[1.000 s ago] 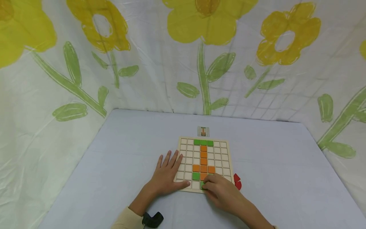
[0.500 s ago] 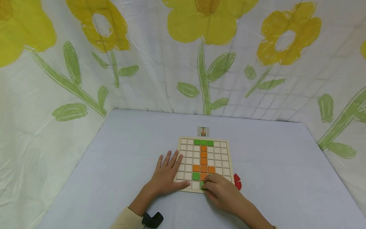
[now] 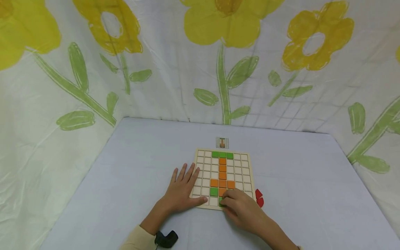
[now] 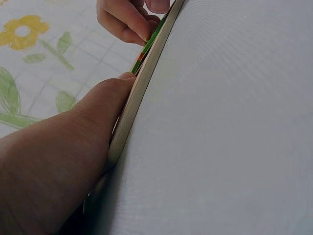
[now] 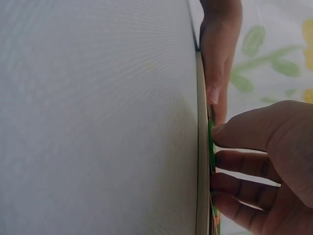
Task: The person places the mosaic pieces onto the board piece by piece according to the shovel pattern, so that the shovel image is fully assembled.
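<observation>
A square wooden grid board (image 3: 207,173) lies on the table. My left hand (image 3: 179,194) rests on its left edge, fingers spread and thumb on the near-left corner. My right hand (image 3: 243,210) is over the near edge, curled fingers and thumb pinching a green square tile (image 3: 221,201) in the bottom row. In the right wrist view, thumb and fingertips meet the green tile (image 5: 211,144) close over the board's surface. Orange tiles (image 3: 222,175) form a column with a short crossbar. More green tiles (image 3: 222,155) line the top row; another green tile (image 3: 214,191) sits lower left.
A small pattern card (image 3: 222,142) lies just beyond the board's far edge. Red pieces (image 3: 259,198) lie beside its right edge. A black object (image 3: 166,239) is at my left wrist. A white cloth with painted flowers (image 3: 223,83) hangs behind the table.
The head view has shifted very slightly. Both hands and the tiles keep the same places.
</observation>
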The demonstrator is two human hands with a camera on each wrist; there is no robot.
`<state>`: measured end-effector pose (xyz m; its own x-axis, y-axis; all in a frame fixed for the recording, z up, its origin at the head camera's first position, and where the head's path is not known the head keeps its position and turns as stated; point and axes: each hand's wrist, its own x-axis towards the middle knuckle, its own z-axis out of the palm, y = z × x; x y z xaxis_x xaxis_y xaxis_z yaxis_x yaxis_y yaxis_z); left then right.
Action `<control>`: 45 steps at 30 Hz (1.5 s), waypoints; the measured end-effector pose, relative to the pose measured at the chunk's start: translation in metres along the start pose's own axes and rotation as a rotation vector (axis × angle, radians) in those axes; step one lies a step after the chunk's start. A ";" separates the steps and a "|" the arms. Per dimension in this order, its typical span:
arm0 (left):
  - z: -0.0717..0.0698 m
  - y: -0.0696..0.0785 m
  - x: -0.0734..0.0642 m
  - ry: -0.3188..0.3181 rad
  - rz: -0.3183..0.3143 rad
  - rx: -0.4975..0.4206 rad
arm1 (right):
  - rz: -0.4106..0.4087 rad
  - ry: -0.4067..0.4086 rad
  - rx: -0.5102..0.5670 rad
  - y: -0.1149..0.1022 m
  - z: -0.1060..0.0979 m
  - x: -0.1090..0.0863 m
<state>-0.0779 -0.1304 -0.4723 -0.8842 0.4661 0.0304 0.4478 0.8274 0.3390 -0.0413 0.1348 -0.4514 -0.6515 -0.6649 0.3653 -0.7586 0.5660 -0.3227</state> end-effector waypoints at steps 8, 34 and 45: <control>0.002 -0.002 0.000 -0.010 -0.004 0.003 | -0.014 0.009 -0.003 0.000 0.001 0.000; 0.003 -0.002 0.001 0.001 -0.010 0.020 | 0.005 -0.019 0.000 -0.002 0.001 0.001; 0.005 -0.002 0.001 -0.003 -0.008 -0.002 | -0.046 0.010 0.005 0.002 -0.004 -0.002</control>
<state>-0.0789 -0.1301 -0.4771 -0.8875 0.4602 0.0248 0.4401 0.8305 0.3414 -0.0415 0.1388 -0.4496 -0.6160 -0.6851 0.3889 -0.7878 0.5324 -0.3099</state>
